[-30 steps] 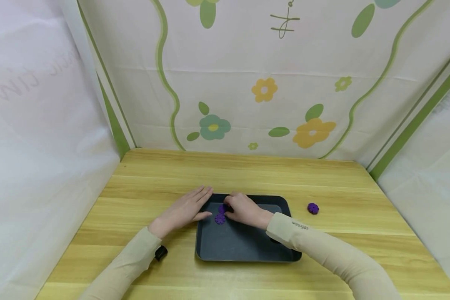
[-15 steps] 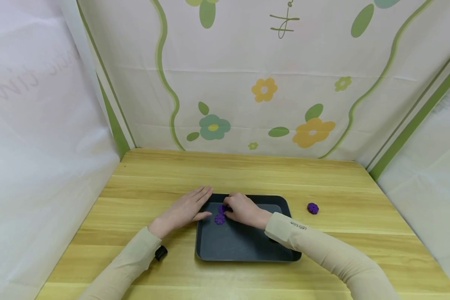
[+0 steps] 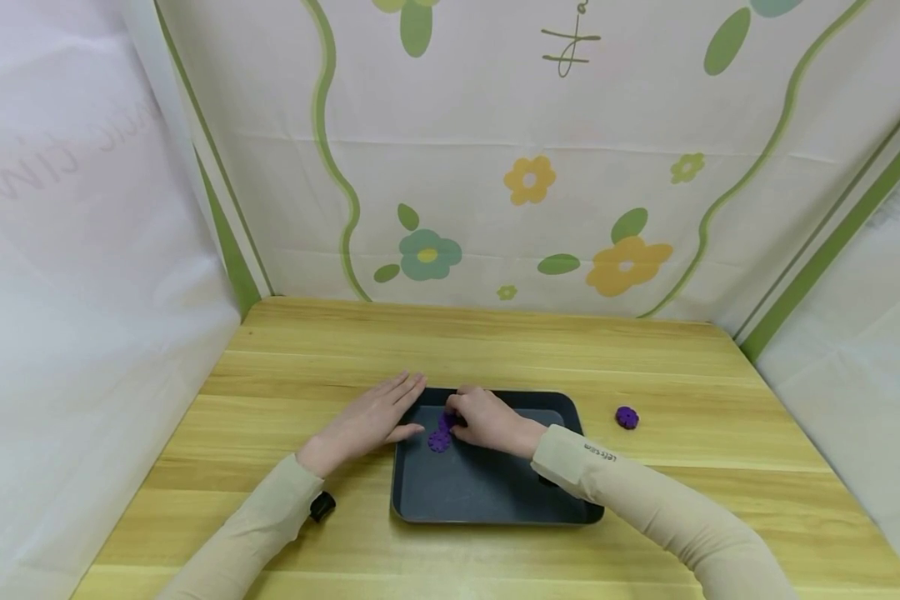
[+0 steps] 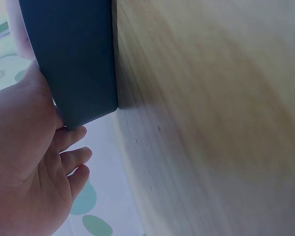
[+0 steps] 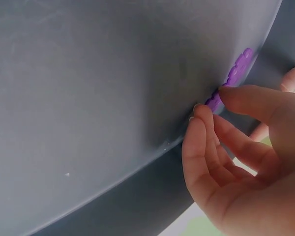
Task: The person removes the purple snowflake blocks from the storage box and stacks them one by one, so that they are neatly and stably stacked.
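A dark grey tray lies on the wooden table. At its far left part lie purple flower-shaped pieces, touching one another. My right hand reaches over the tray, and its curled fingertips pinch the near end of a purple piece; in the right wrist view the right hand hovers over the tray floor. My left hand lies flat with straight fingers at the tray's far left corner. The left wrist view shows the left hand against the tray's rim.
One more purple piece sits alone on the table to the right of the tray. Printed cloth walls close in the table at the back and on both sides. A black wrist unit sits on my left sleeve.
My right hand's fingers have shifted slightly, and the purple pieces now lie closer together. The left hand has stayed in place.
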Demonstrator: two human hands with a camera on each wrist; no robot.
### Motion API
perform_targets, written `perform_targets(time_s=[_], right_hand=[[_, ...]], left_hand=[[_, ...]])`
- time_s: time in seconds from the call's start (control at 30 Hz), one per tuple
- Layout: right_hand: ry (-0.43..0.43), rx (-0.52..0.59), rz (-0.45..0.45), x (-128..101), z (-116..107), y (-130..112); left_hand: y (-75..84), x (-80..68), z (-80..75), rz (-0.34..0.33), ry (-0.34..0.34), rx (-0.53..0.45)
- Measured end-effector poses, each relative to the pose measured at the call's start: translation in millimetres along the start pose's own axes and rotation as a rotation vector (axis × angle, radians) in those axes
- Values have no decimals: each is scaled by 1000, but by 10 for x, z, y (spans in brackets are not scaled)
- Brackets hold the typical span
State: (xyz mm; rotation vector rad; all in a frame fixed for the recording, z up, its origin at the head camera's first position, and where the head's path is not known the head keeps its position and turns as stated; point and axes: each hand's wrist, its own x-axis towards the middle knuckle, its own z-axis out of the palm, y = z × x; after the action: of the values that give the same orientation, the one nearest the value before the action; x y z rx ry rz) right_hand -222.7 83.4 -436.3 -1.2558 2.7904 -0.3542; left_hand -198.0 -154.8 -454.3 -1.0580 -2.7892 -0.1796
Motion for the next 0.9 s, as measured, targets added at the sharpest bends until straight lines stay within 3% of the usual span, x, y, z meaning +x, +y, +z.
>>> perform_targets(time_s=[0.9], right_hand=[[-108,121,31,34,-44,40]], left_hand=[[13,2,-30,-10,-16,-14]])
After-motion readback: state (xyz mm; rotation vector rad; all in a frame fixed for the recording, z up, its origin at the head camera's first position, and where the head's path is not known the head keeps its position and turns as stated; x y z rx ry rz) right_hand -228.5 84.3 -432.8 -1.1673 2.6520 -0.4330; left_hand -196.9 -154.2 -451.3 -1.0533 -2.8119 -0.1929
